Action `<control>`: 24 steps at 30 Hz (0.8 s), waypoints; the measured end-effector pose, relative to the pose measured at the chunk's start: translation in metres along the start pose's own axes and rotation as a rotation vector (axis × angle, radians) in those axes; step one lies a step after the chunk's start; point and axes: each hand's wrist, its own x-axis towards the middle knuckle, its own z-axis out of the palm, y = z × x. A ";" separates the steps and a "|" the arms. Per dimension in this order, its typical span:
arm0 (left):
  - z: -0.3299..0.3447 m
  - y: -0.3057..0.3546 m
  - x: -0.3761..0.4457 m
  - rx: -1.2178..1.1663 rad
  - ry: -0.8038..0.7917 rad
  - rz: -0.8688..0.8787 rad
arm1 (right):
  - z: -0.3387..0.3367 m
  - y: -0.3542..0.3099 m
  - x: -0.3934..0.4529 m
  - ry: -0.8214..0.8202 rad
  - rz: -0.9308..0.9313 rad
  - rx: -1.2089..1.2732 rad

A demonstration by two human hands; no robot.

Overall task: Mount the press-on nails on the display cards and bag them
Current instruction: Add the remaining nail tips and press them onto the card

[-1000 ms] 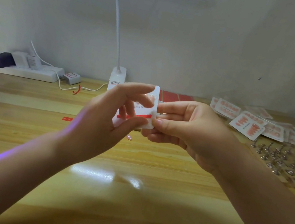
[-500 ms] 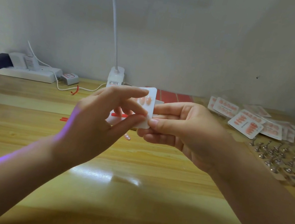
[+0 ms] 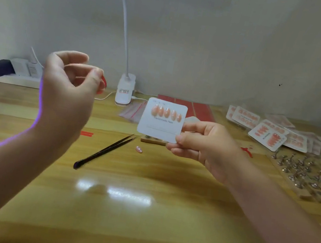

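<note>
The right hand (image 3: 200, 147) is pinching a card (image 3: 162, 119) by its right edge between thumb and fingers, holding it upright above the bench (image 3: 139, 214). Five nails (image 3: 166, 112) are sitting in a row across the upper half of the card; the lower half is bare, crossed only by a faint line. The left hand (image 3: 69, 86) is raised to the left, well apart from the card, pinching a red strip (image 3: 102, 84) between thumb and curled fingers.

Judged step: the red strip appears to be an adhesive liner, so the lower row is being prepared for mounting, with the card about half filled.

The next move calls for discarding the strip, then picking up nails for the second row. Tweezers (image 3: 105, 151) are lying on the bench below the card, with one loose nail (image 3: 139, 149) just beside their tips. Bags (image 3: 132, 109) are lying behind the card, and finished cards (image 3: 269, 134) are piling up at the right.
</note>
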 end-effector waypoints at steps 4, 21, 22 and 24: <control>0.004 -0.003 -0.003 0.049 -0.117 -0.066 | -0.003 0.020 0.005 0.074 0.005 -0.063; 0.198 0.011 -0.024 0.329 -0.800 -0.215 | 0.008 0.045 0.014 0.016 0.013 -0.142; 0.208 0.009 -0.026 0.362 -0.848 -0.213 | 0.007 0.046 0.014 0.020 0.026 -0.139; 0.220 0.007 -0.028 0.412 -0.938 -0.210 | 0.006 0.044 0.014 0.007 0.045 -0.150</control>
